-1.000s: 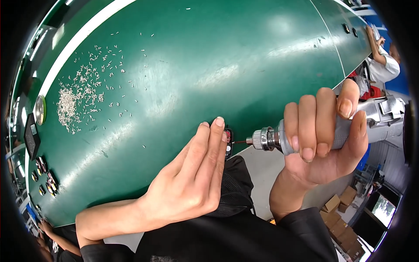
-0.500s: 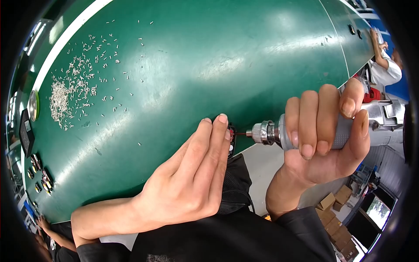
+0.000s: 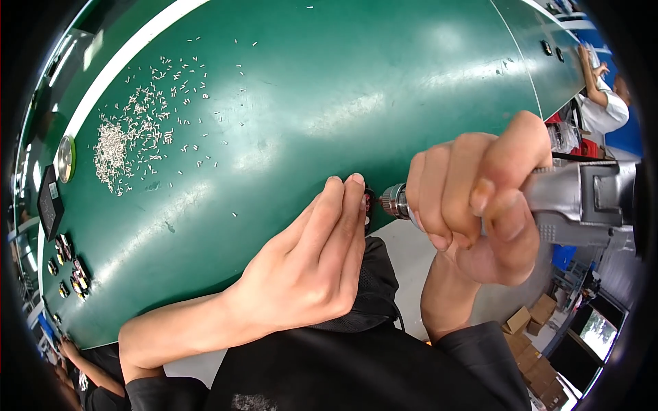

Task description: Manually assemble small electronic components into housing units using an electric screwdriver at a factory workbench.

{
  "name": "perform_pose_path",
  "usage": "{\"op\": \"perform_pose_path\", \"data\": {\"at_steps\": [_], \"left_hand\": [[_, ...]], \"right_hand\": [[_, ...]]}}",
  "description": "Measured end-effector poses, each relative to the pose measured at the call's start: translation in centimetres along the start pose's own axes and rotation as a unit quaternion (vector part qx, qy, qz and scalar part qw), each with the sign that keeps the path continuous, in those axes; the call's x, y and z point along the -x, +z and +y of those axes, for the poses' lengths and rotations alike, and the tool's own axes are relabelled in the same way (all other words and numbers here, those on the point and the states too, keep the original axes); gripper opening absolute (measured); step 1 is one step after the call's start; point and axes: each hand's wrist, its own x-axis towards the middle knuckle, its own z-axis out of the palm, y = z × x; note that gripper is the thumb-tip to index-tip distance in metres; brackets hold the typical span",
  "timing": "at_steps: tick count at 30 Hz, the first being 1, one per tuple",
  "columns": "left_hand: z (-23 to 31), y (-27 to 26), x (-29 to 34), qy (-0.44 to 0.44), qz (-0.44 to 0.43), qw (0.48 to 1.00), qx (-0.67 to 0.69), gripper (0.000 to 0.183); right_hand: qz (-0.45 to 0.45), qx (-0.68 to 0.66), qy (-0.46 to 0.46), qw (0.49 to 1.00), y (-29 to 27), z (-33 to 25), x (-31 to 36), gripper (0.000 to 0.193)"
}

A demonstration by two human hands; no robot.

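Note:
My left hand (image 3: 301, 267) is closed, its straight fingers pressed together against a small black-and-red part (image 3: 370, 204) at the table's near edge. Most of that part is hidden behind the fingertips. Around the grey body of an electric screwdriver (image 3: 582, 198), my right hand (image 3: 473, 198) is wrapped with thumb and fingers closed. The tool lies roughly level and points left. Its knurled metal nose (image 3: 393, 201) is right up against the part, and hardly any of the bit shows.
Many small silvery screws (image 3: 111, 151) lie heaped and scattered on the green table (image 3: 288, 103). Along its left side are a round green-rimmed dish (image 3: 66, 159), a black box (image 3: 50, 202) and several small dark assemblies (image 3: 79, 277). Other people sit at far right and lower left; cardboard boxes (image 3: 528, 335) stand lower right.
My right hand has brought the screwdriver left, so its nose has closed the gap to the part. The thumb and forefinger have tightened round the tool. My left hand keeps its grip.

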Motion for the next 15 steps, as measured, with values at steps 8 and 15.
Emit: {"op": "perform_pose_path", "data": {"at_steps": [8,15], "left_hand": [[0.0,-1.8,0.2,0.014,-0.07,0.996,-0.058,0.04],[0.2,-4.7,4.7,-0.093,0.004,0.996,0.002,0.043]], "right_hand": [[-0.056,-0.152,-0.012,0.987,0.0,1.1,-1.1,0.015],[-0.062,-0.278,-0.068,0.956,-0.8,0.5,-0.5,0.022]]}}
